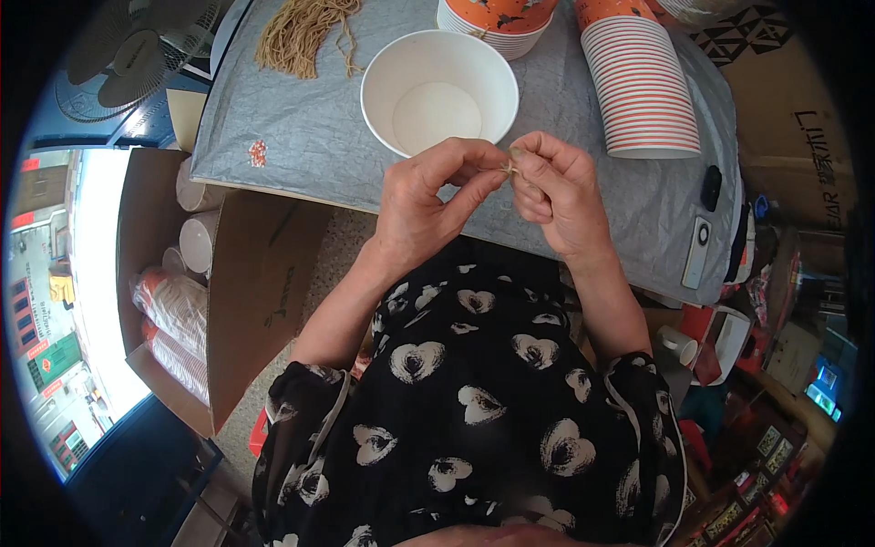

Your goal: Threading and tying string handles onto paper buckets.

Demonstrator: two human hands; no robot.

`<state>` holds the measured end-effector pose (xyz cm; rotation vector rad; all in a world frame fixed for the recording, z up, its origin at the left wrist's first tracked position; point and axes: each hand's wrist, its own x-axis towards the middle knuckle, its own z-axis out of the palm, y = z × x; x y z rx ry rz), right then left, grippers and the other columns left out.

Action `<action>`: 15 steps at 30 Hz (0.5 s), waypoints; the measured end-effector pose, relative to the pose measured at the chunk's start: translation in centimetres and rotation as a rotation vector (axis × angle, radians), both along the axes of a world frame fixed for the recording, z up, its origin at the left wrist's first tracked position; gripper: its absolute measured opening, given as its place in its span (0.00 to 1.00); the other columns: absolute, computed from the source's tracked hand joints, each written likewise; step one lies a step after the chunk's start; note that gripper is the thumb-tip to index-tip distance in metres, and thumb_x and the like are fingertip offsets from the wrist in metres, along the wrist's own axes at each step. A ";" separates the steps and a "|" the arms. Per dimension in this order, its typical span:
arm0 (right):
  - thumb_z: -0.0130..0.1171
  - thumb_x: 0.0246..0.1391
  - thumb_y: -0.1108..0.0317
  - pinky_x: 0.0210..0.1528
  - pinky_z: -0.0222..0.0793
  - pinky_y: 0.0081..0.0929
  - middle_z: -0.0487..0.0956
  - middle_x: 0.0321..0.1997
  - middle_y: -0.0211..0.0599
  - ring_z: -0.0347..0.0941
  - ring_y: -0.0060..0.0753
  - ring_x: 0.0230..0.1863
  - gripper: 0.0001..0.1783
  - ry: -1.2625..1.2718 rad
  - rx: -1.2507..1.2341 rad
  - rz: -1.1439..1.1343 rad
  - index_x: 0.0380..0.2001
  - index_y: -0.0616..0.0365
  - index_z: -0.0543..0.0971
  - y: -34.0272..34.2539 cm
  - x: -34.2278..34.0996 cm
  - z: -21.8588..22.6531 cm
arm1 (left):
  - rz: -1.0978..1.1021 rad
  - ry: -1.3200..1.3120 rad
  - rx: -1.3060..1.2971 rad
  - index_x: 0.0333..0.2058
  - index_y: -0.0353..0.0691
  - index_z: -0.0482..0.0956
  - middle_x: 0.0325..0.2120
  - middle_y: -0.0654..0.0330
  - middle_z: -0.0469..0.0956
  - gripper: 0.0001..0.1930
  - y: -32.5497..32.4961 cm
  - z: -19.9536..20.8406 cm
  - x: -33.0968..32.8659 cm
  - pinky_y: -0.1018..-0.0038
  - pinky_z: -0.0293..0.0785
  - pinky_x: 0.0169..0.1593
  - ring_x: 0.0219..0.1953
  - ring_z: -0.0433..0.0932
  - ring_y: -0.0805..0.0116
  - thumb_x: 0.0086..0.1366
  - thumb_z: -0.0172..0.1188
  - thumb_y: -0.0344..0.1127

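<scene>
"Fingers (480, 190) of the left hand (416, 201) and right hand (563, 196) pinched a tan string (509, 169)?"
"Yes, near the white tub (387, 87); a light, close grip probably suited such thin stuff."

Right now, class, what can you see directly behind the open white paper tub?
Behind the white paper tub is an orange-printed stack of nested tubs. The front tub's far rim covers part of the stack's near edge, which cannot be seen.

Black garment (506, 442), cream heart prints (567, 447), white-edged sleeves (649, 419).
</scene>
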<state>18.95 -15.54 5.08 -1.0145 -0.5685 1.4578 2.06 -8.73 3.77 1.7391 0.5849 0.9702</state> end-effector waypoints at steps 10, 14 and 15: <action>0.58 0.64 0.68 0.16 0.46 0.10 0.68 0.21 0.20 0.55 0.07 0.18 0.08 -0.067 -0.037 0.028 0.38 0.63 0.78 0.4 0.2 0.1 | 0.063 0.061 0.120 0.39 0.35 0.81 0.31 0.59 0.83 0.08 0.3 -0.2 -0.5 0.77 0.79 0.34 0.32 0.84 0.73 0.61 0.67 0.24; 0.59 0.64 0.68 0.19 0.51 0.10 0.70 0.24 0.20 0.59 0.08 0.22 0.09 -0.113 0.087 -0.024 0.42 0.63 0.78 0.3 0.4 0.7 | -0.033 -0.062 -0.497 0.41 0.33 0.80 0.32 0.60 0.83 0.07 0.7 0.7 -0.7 0.80 0.78 0.35 0.33 0.83 0.74 0.66 0.64 0.28; 0.60 0.62 0.70 0.22 0.54 0.11 0.71 0.26 0.21 0.61 0.08 0.24 0.09 -0.269 0.145 -0.070 0.42 0.63 0.79 0.2 0.4 0.7 | -0.058 -0.041 -0.546 0.40 0.32 0.79 0.32 0.61 0.83 0.07 1.1 1.3 -0.9 0.81 0.77 0.35 0.34 0.83 0.75 0.68 0.63 0.30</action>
